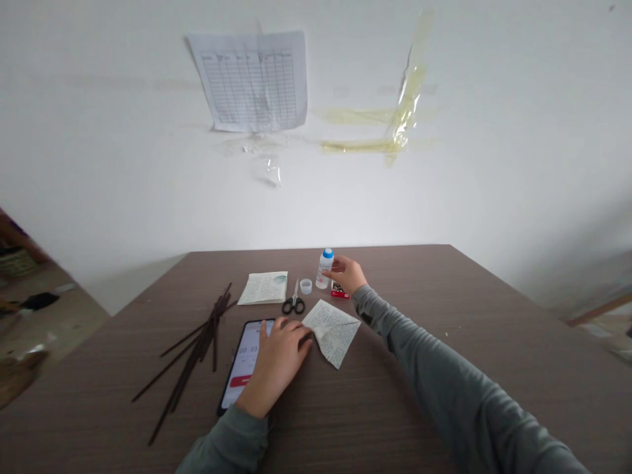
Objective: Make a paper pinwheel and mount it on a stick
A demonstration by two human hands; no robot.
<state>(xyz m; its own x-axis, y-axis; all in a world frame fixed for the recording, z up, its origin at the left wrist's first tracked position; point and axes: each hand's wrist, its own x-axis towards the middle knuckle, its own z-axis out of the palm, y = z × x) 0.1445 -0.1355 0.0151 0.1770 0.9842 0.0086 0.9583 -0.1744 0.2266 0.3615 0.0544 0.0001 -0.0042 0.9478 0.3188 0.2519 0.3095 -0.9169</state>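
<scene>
My right hand (347, 274) reaches to the back of the table and grips a small white bottle (324, 273) with a blue cap, thumb across its front. Just below that hand lies a small red box (340, 290), partly covered. With fingers spread and bent, my left hand (281, 359) rests at the left edge of a creased sheet of printed paper (338, 336). It also covers part of a phone (241, 368) that shows a timer. A small clear plastic cup (305, 286) and black-handled scissors (293, 303) lie left of the bottle.
Several thin dark brown sticks (195, 352) are heaped on the left of the brown table (444, 368). Behind the phone lies a folded printed paper (261, 289). A white wall (355, 204) with a taped sheet (251, 82) rises at the table's back edge.
</scene>
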